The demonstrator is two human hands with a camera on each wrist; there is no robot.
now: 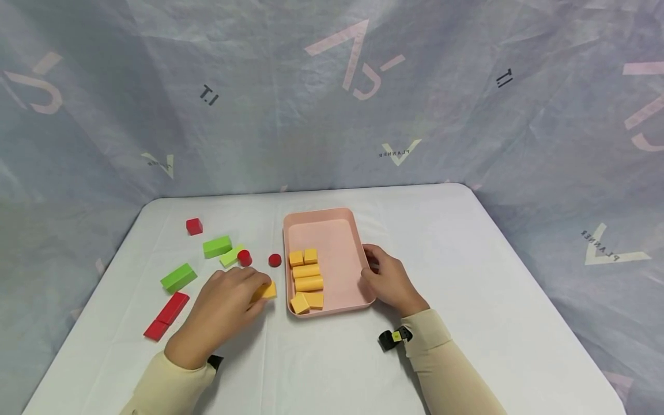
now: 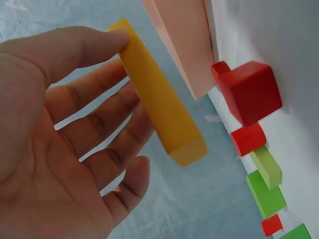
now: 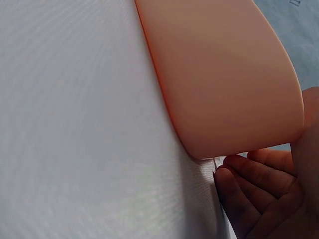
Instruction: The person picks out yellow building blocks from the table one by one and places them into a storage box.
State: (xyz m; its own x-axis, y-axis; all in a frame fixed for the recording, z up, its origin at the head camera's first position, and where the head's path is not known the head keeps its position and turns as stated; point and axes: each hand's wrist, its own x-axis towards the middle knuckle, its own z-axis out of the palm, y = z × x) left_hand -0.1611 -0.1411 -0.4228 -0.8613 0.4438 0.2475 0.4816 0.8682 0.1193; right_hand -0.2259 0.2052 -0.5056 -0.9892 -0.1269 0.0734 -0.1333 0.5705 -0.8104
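Note:
My left hand [image 1: 220, 308] pinches a yellow rectangular block [image 2: 159, 99] between thumb and fingers, left of the pink tray [image 1: 332, 233]. In the left wrist view the block is held at one end, its other end pointing away from the palm. Several yellow blocks [image 1: 309, 283], some of them rounded, lie along the tray's left side. At the tray's right edge, my right hand [image 1: 391, 282] grips the rim, thumb over it and fingers on the outside. The right wrist view shows the tray wall [image 3: 229, 89] with curled fingers beside its corner.
Left of the tray lie two red round pieces [image 1: 275, 260], a red cube [image 1: 194, 226], green blocks [image 1: 178, 278] and red rectangular blocks [image 1: 173, 308]. Another red block [image 2: 251, 92] shows in the left wrist view. A patterned cloth [image 1: 311, 115] hangs behind the white table [image 1: 441, 230].

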